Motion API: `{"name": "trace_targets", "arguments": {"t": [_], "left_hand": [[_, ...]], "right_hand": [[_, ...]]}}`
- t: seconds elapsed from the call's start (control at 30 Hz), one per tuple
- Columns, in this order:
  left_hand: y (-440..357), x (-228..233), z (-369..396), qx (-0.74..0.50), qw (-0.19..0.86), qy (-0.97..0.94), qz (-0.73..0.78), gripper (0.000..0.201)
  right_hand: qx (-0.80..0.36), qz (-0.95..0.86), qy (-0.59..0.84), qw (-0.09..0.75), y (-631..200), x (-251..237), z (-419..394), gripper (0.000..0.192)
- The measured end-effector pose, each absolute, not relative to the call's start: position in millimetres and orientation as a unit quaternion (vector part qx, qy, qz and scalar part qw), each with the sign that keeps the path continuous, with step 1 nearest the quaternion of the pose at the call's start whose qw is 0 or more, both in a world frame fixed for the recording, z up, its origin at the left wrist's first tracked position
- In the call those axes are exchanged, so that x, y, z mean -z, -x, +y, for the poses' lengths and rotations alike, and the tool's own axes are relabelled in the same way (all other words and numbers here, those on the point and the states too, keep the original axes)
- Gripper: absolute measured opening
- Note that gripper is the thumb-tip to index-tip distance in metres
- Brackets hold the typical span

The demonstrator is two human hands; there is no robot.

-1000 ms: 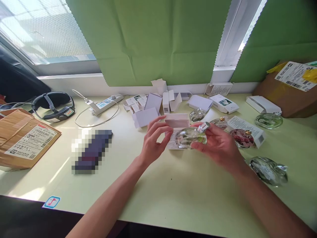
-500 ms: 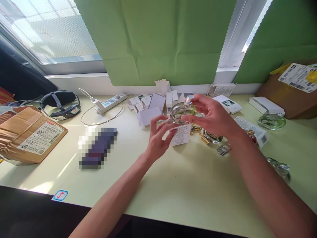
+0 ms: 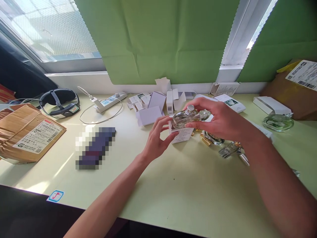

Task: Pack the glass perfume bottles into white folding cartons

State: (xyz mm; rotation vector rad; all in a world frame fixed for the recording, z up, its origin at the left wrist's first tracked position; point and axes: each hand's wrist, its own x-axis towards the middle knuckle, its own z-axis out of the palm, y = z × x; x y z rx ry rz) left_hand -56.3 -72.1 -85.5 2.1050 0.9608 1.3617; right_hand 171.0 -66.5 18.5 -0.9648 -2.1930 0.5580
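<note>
My right hand [image 3: 210, 117] grips a clear glass perfume bottle [image 3: 182, 119] with a silver cap. The bottle is tilted, its base at the top of a small white printed box [image 3: 182, 135]; how far it sits inside I cannot tell. My left hand [image 3: 159, 135] is closed around the left side of that box, thumb at the front. Just right of the box lie a gold-trimmed bottle [image 3: 214, 138] and a clear glass bottle [image 3: 227, 150].
Opened white boxes [image 3: 151, 114] lie behind my hands near the sill. A round green bottle [image 3: 277, 123] and a cardboard carton [image 3: 279, 96] are at the right. Leftward are a power strip [image 3: 109, 103], a pixelated dark object [image 3: 97, 147], a headset [image 3: 59, 102] and a wrapped parcel [image 3: 32, 132].
The perfume bottle has come down and tipped toward the top of the white box. My right hand has lowered with it, and the view has shifted slightly.
</note>
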Motion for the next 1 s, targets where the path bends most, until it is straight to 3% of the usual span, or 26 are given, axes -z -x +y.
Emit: {"name": "trace_targets", "arguments": {"t": [0.17, 0.4, 0.57, 0.8, 1.0], "left_hand": [[57.4, 85.4, -72.4, -0.487, 0.253, -0.751, 0.367, 0.049], [58.0, 86.6, -69.5, -0.494, 0.272, -0.735, 0.377, 0.05], [55.9, 83.7, -73.2, -0.497, 0.269, -0.735, 0.374, 0.05], [55.1, 79.0, -76.2, -0.496, 0.259, -0.743, 0.367, 0.031], [55.3, 75.7, -79.1, -0.449, 0.236, -0.778, 0.371, 0.032]], "right_hand": [[-0.175, -0.841, 0.354, 0.37, -166.8, -17.1, -63.1, 0.023], [-0.113, -0.829, 0.414, 0.36, -157.9, -10.0, -64.0, 0.023], [-0.107, -0.85, 0.414, 0.307, -151.4, -9.2, -69.2, 0.021], [-0.106, -0.864, 0.417, 0.263, -150.4, -4.2, -67.1, 0.022], [-0.119, -0.875, 0.41, 0.228, -153.0, -4.1, -67.0, 0.024]]}}
